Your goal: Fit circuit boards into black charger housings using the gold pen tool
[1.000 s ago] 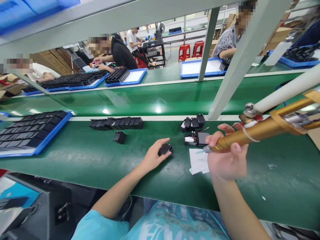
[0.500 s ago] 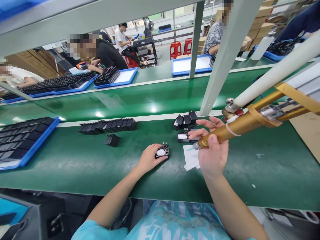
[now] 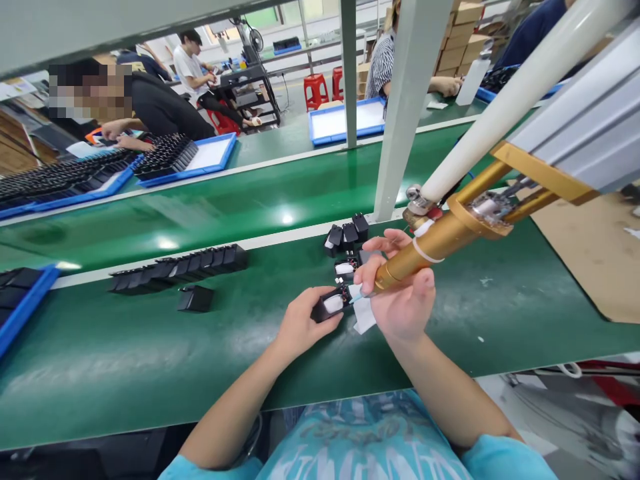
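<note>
- Head view, hands: the left hand (image 3: 300, 327) pinches a small black part (image 3: 331, 307) between thumb and fingers. It holds the part just above the green bench (image 3: 150, 353), white inside facing up.
- The right hand (image 3: 403, 303) is wrapped round the barrel of a gold tool (image 3: 440, 240), forefinger stretched out. The tool's tip (image 3: 356, 293) is at the part's right edge; I cannot tell whether they touch. The two hands are close together, almost meeting.
- Around them: a paper (image 3: 364, 319) lies under the tip, and another open part (image 3: 346, 269) lies just behind. A cluster of parts (image 3: 345, 237) stands by the post (image 3: 400, 113), and a row of them (image 3: 180, 270) lies to the left.
- Risk, as I judge it: the part is held only at one end. A push from the tip could tilt it or slide it out of the pinch.
- The tool is long and hangs from a white hose (image 3: 500, 107), so drag from the hose could swing the tip off its spot. It would then land on the left fingers or the paper.
- The right wrist passes near the open part behind and could knock it.
- Against a second ago: the part then lay flat on the bench under the left hand, well apart from the tip. Now it is raised and the tip has come to it.
- The blue tray (image 3: 23, 303) has slid almost out of view at the left.
</note>
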The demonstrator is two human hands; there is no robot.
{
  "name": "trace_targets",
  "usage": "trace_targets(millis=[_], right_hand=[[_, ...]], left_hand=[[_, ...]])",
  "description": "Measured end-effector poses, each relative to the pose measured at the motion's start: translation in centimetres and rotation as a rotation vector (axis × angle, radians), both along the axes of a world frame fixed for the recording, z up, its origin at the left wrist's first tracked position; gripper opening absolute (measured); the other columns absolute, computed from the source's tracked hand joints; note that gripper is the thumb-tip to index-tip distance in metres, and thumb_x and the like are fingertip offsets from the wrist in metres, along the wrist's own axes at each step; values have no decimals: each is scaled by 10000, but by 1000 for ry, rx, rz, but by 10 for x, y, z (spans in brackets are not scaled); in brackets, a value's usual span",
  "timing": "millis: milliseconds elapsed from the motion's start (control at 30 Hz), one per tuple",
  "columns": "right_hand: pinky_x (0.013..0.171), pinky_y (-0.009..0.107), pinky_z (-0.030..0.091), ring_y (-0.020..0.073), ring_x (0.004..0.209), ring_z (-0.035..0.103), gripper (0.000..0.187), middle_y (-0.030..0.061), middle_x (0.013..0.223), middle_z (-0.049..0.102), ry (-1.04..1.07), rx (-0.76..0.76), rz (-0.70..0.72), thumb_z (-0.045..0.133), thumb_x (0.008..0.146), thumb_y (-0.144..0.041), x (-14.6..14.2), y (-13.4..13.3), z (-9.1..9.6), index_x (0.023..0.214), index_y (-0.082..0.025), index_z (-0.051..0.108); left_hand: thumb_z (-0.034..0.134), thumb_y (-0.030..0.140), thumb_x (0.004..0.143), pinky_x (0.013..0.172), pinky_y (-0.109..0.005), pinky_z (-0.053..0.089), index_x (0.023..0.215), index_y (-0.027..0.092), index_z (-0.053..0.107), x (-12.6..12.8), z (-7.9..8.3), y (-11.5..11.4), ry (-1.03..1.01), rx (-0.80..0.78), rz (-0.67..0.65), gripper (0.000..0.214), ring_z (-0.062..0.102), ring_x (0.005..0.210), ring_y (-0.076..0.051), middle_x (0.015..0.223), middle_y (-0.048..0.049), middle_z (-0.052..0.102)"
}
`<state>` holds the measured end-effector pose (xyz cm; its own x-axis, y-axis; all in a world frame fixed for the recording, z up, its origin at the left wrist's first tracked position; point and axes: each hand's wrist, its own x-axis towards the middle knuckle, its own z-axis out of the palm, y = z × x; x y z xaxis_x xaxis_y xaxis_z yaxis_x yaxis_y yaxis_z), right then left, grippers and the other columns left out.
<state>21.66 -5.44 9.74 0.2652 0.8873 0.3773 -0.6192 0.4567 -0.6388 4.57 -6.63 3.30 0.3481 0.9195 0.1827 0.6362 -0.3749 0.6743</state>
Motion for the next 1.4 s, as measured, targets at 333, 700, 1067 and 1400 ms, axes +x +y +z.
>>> trace_targets(millis=[333,700,1067,1400], right_hand=[[509,284,513,61,461,535,435,44,982,639,-20,14,-13,505,850,-580,-1,1,0,1044,-200,586],[496,272,494,55,455,514,451,29,973,610,-49,7,-34,485,848,-587,-1,1,1,1086,-219,593],[559,304,539,75,493,546,441,37,979,622,-23,-1,-7,493,849,-569,-2,-3,2,1116,-227,572],[580,323,549,79,512,545,428,42,986,613,-26,17,57,493,852,-566,-7,-10,2,1099,-224,564]], left_hand=[[682,263,749,671,-245,503,1115,212,606,2,8,-4,-10,106,-38,378,631,716,-139,890,-10,691],[676,293,751,729,-281,532,1113,219,608,3,6,-4,-26,71,-12,376,655,763,-161,964,-28,714],[636,237,777,677,-262,530,1156,198,568,17,-9,-6,-60,-34,-9,387,632,735,-142,964,-33,690],[682,306,779,739,-302,553,1159,211,571,27,-15,-15,-130,45,-57,407,681,828,-183,1014,-48,707]])
